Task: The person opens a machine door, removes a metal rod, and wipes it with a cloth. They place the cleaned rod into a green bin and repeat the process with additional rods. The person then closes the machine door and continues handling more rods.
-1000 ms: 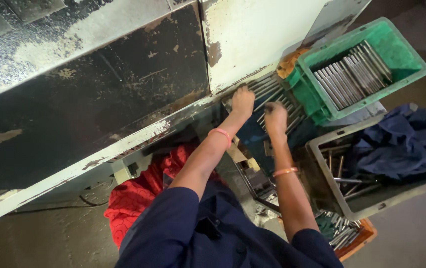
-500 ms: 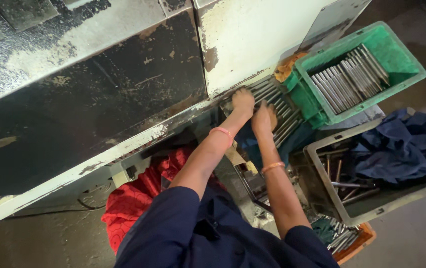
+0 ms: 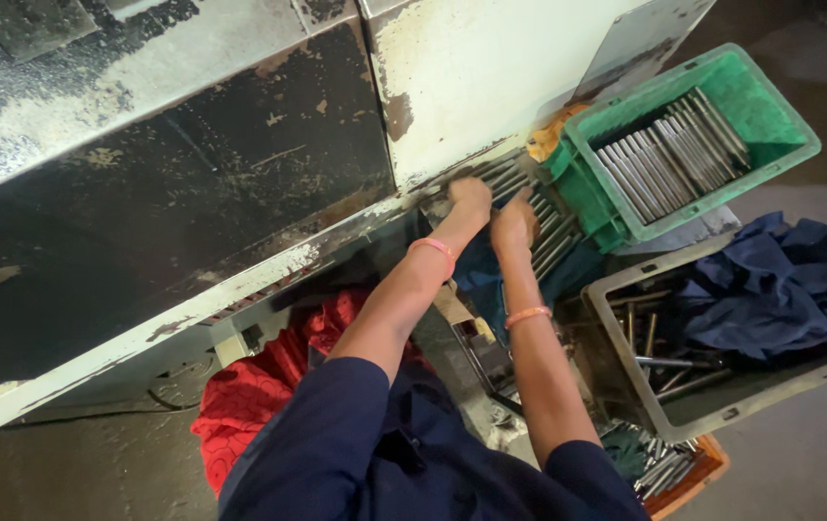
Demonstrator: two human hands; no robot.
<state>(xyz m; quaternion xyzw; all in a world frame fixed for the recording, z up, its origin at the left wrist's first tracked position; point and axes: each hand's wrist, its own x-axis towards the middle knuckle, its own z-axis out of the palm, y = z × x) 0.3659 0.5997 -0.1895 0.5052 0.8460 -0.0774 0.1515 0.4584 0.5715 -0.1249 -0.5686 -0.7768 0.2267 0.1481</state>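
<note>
A loose row of grey metal rods (image 3: pixel 539 217) is seen on the ledge at the foot of the machine (image 3: pixel 240 174), just at 9 o'clock of the green crate (image 3: pixel 778 114). Both hands are laid on these rods. The left hand (image 3: pixel 471 198) is placed at the 10 o'clock end of the row, close against the machine's white panel; the right hand (image 3: pixel 514 222) is set just beside it at 4 o'clock, almost touching it. The fingers of both hands are curled down over the rods, but whether any rod is actually gripped cannot be told, since the fingertips are hidden. The rods' long axis is run from 8 o'clock to 2 o'clock, across the line of the forearms, and the free part of the row is spread away from the right hand toward 3 o'clock, so the right hand is the nearer to it. More rods of the same kind are stacked in the green crate. A grey bin (image 3: pixel 664 405) holding a blue cloth (image 3: pixel 780 285) is seen at 5 o'clock of the hands, and a red cloth (image 3: pixel 259 386) at 8 o'clock.
</note>
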